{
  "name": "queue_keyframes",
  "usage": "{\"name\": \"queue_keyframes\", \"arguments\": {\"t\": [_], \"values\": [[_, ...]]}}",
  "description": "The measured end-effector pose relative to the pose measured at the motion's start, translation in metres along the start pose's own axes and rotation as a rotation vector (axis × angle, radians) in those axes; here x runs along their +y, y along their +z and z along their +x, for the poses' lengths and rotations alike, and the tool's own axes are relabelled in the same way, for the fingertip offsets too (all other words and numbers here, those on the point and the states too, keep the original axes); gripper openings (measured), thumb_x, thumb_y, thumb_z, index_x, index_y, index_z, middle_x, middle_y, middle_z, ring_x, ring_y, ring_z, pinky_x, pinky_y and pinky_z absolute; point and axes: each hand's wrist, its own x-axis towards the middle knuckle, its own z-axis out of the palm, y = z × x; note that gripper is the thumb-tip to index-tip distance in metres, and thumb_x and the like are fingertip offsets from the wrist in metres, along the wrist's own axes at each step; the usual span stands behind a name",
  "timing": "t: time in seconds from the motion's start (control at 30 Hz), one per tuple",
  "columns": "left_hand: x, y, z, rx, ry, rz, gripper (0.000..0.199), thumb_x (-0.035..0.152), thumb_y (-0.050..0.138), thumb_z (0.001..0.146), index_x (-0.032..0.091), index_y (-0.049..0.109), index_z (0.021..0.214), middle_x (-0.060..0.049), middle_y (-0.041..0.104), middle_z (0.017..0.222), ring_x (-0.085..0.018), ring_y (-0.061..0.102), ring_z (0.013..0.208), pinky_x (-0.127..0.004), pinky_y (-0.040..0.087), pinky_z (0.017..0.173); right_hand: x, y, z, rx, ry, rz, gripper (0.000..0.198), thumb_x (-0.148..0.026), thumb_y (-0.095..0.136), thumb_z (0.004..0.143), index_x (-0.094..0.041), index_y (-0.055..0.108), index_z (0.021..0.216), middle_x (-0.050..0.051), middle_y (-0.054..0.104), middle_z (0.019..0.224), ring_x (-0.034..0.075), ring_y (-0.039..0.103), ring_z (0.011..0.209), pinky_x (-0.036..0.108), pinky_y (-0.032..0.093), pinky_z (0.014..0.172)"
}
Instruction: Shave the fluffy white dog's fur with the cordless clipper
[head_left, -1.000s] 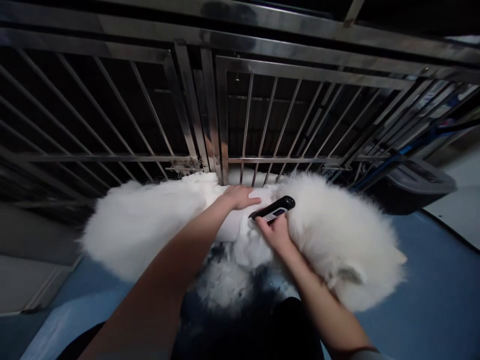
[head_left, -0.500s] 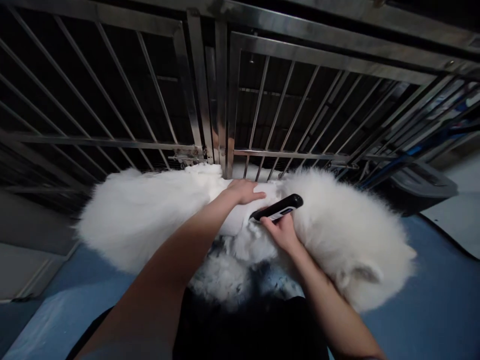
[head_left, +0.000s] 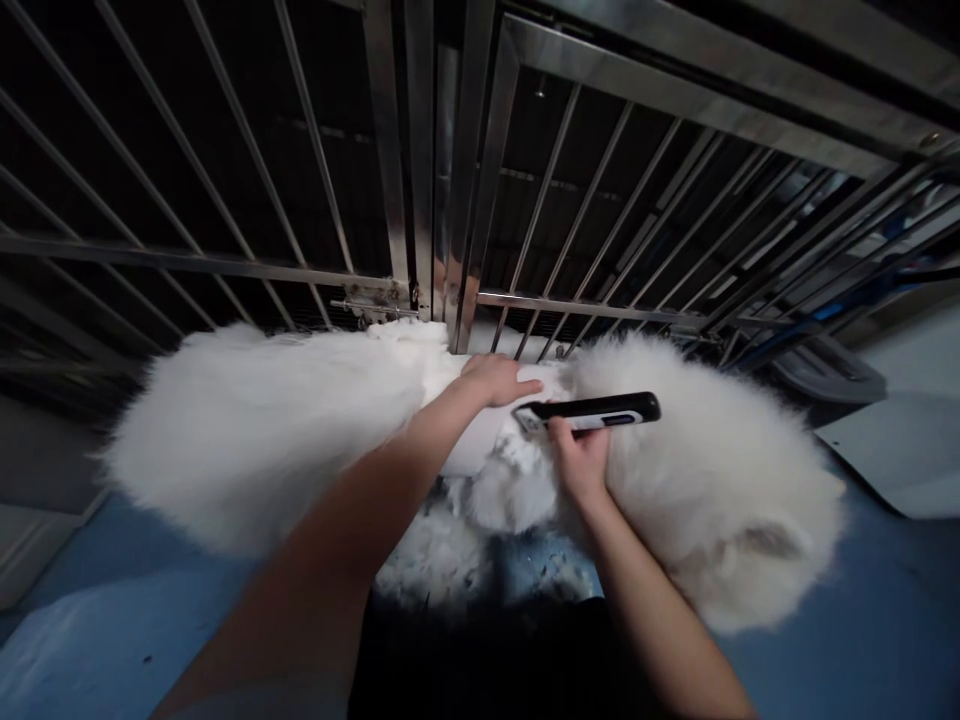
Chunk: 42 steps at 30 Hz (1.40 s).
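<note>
A fluffy white dog [head_left: 697, 460] stretches across the view, its head end at the right and a thick coat at both ends. Its middle is shorn close and smooth. My left hand [head_left: 495, 380] lies flat on that shorn side, thumb stretched out to the right. In my right hand [head_left: 581, 455] is a black and silver hair clipper [head_left: 600, 411], held nearly level, its blade at the border between shorn skin and long fur. A loose clump of cut fur [head_left: 514, 490] hangs just below the blade.
Metal cage doors with bars [head_left: 570, 210] stand right behind the dog, a latch [head_left: 375, 308] at their middle. Cut fur [head_left: 435, 555] lies on the blue floor [head_left: 862, 640] before my knees. At the right are a grey bin [head_left: 829, 365] and a white panel [head_left: 892, 430].
The clipper has swung from a slant to nearly level and shifted slightly right, with its blade now showing. My left hand stays on the dog's side. The view has tilted slightly.
</note>
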Motion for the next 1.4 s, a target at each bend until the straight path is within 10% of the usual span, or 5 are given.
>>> {"name": "queue_keyframes", "arguments": {"t": [0.47,0.67,0.87,1.1,1.4], "values": [[0.003,0.0,0.006,-0.012,-0.036,-0.031,0.078,0.078,0.031,0.086,0.018,0.069,0.118,-0.015,0.067,0.129,-0.033,0.061,0.12,-0.04,0.047,0.098,-0.008,0.008,0.003,0.013,0.01,-0.047,0.028,-0.042,0.071,0.077,-0.017,0.071,0.091,0.011,0.078,0.091,0.028,0.074,0.085,0.043,0.06,0.081],[0.002,0.001,0.006,-0.006,-0.031,-0.045,0.08,0.08,0.032,0.085,0.019,0.067,0.122,-0.014,0.067,0.13,-0.034,0.061,0.12,-0.041,0.047,0.097,-0.015,-0.001,0.005,-0.425,-0.083,-0.134,0.027,-0.039,0.075,0.074,-0.02,0.073,0.092,0.006,0.076,0.085,0.023,0.071,0.076,0.036,0.059,0.073],[0.002,-0.001,0.009,-0.009,-0.046,-0.059,0.08,0.08,0.031,0.085,0.018,0.068,0.121,-0.014,0.068,0.127,-0.034,0.062,0.119,-0.039,0.047,0.097,-0.01,0.003,0.01,-0.03,-0.034,-0.069,0.029,-0.043,0.07,0.078,-0.018,0.07,0.092,0.01,0.076,0.09,0.026,0.072,0.083,0.041,0.059,0.081],[0.0,-0.002,0.007,-0.001,-0.018,-0.049,0.079,0.081,0.031,0.084,0.019,0.07,0.113,-0.014,0.071,0.122,-0.034,0.064,0.115,-0.041,0.049,0.094,-0.013,-0.013,0.002,-0.522,-0.111,-0.205,0.028,-0.039,0.076,0.074,-0.021,0.073,0.094,0.005,0.075,0.086,0.023,0.07,0.075,0.036,0.059,0.071],[-0.003,0.003,0.015,0.015,-0.009,-0.072,0.081,0.083,0.033,0.082,0.02,0.069,0.117,-0.014,0.068,0.127,-0.035,0.063,0.117,-0.041,0.049,0.095,-0.004,-0.001,-0.001,-0.265,-0.125,-0.154,0.032,-0.041,0.075,0.075,-0.019,0.07,0.098,0.009,0.075,0.093,0.026,0.072,0.083,0.041,0.059,0.079]]}}
